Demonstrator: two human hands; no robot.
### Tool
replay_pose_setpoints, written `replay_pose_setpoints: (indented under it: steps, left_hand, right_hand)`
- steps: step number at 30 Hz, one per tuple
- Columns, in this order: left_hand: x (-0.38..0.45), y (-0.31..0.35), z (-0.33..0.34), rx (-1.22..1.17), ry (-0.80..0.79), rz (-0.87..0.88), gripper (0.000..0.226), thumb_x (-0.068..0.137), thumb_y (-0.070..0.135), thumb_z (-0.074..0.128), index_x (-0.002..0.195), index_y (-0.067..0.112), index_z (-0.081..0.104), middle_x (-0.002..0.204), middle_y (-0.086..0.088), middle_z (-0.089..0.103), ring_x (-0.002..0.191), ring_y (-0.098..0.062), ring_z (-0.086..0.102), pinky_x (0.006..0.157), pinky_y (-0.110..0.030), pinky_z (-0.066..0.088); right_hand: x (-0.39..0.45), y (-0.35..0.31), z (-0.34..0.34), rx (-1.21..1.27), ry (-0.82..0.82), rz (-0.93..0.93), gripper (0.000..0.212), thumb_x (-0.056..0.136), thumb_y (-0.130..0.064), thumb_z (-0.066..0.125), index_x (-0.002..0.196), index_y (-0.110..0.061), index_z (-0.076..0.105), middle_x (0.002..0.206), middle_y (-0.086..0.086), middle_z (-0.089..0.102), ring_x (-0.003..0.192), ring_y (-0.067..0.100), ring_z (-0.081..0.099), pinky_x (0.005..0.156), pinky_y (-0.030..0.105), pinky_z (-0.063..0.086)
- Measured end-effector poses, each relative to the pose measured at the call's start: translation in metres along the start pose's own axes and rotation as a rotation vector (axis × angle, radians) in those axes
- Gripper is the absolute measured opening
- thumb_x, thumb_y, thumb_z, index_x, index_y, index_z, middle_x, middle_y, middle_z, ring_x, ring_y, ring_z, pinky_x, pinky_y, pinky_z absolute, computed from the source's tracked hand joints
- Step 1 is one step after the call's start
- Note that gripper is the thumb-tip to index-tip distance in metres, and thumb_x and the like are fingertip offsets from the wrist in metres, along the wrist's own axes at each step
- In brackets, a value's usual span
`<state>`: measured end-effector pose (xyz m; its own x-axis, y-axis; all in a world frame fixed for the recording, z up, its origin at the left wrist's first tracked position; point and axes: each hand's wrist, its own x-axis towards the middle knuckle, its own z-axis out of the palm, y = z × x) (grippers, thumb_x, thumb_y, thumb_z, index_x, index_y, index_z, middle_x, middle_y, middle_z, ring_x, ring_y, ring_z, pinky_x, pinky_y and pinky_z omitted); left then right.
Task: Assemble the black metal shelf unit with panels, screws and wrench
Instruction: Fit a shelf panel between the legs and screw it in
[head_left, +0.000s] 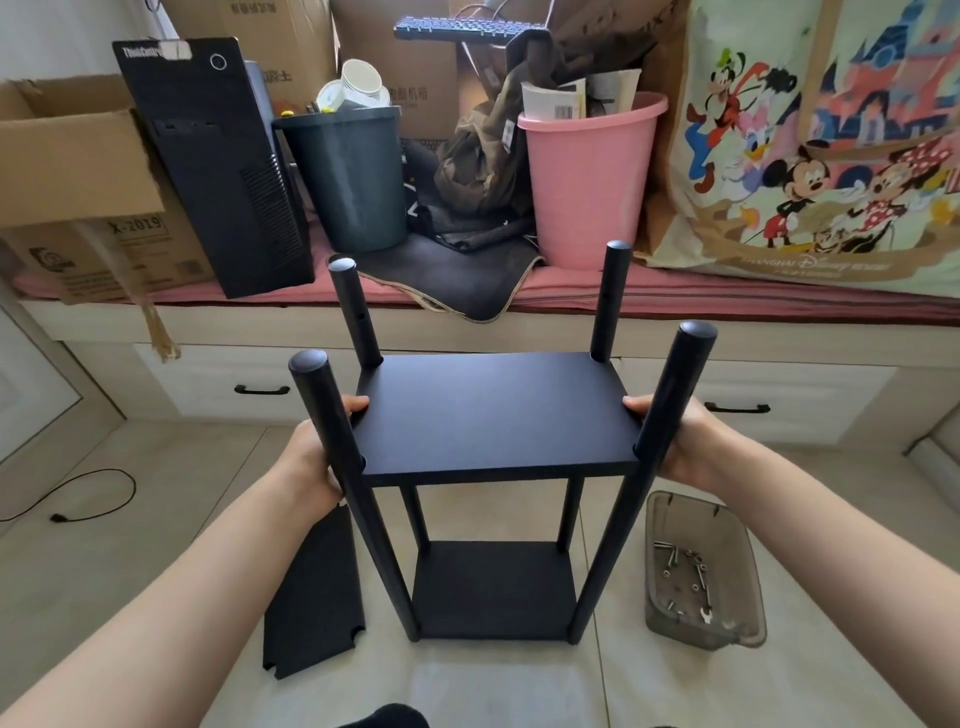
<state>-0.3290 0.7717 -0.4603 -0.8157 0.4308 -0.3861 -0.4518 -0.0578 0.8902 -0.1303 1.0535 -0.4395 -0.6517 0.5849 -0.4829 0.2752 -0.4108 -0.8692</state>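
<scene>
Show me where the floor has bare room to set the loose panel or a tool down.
Bare tile lies left of the spare panel, toward the cable, and in front of the shelf unit. The right is tighter, with the screw tray; the bench is crowded.

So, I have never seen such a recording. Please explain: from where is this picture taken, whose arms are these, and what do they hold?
The picture comes from one camera worn on a person's head, looking forward and down, so the arms are that person's own. There is no robot. The left hand and right hand grip the two short edges of a black panel set among four black posts; a lower panel is already in place. On the floor lie a spare panel on the left and a tray with screws and a wrench on the right.
</scene>
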Motion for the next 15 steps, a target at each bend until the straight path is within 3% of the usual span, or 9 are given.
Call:
replay_pose_setpoints:
  steps: [5,15]
  left_hand:
    - [0.005,-0.012,-0.004,0.009,-0.013,-0.021,0.021,0.093,0.031,0.064,0.103,0.013,0.064,0.09,-0.006,0.066,0.077,-0.023,0.065,0.065,-0.033,0.049]
    - [0.014,-0.032,-0.009,0.007,0.028,-0.046,0.022,0.094,0.029,0.064,0.103,0.009,0.064,0.094,-0.008,0.065,0.081,-0.025,0.064,0.065,-0.035,0.049]
  right_hand:
    - [0.002,0.007,0.001,-0.027,0.005,0.024,0.019,0.099,-0.015,0.051,0.084,-0.006,0.055,0.081,0.011,0.058,0.07,0.024,0.059,0.064,0.035,0.046]
    - [0.012,0.023,0.001,-0.041,0.009,0.069,0.012,0.1,-0.013,0.05,0.094,-0.003,0.053,0.082,0.012,0.055,0.069,0.025,0.056,0.061,0.033,0.044]
